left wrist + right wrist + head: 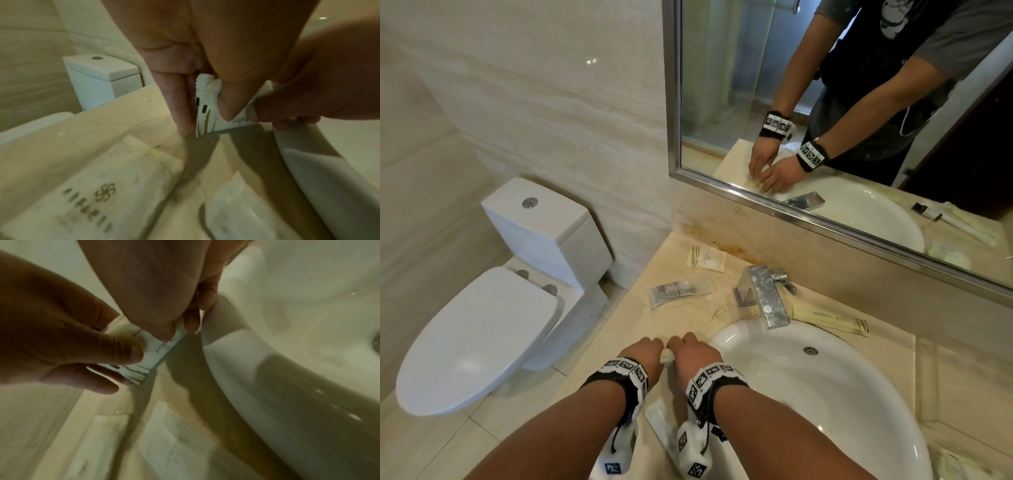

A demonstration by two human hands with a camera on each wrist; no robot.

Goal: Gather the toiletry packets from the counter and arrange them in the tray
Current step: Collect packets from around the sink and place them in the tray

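At the lower centre of the head view, the left hand (645,351) and right hand (693,349) each have their grip pinched on one small white packet (207,112), held just above the desk (640,318) beside the sink rim (722,337). Farther up the frame lie a clear packet (679,289) and a cream sachet (706,259) left of the faucet (763,294), with a long yellow packet (830,320) to its right.

A small white packet (207,116) with gold stripes is pinched upright at the counter's (681,318) front edge. Further packets lie flat: clear one (679,289), cream one (706,259), long one (830,320).
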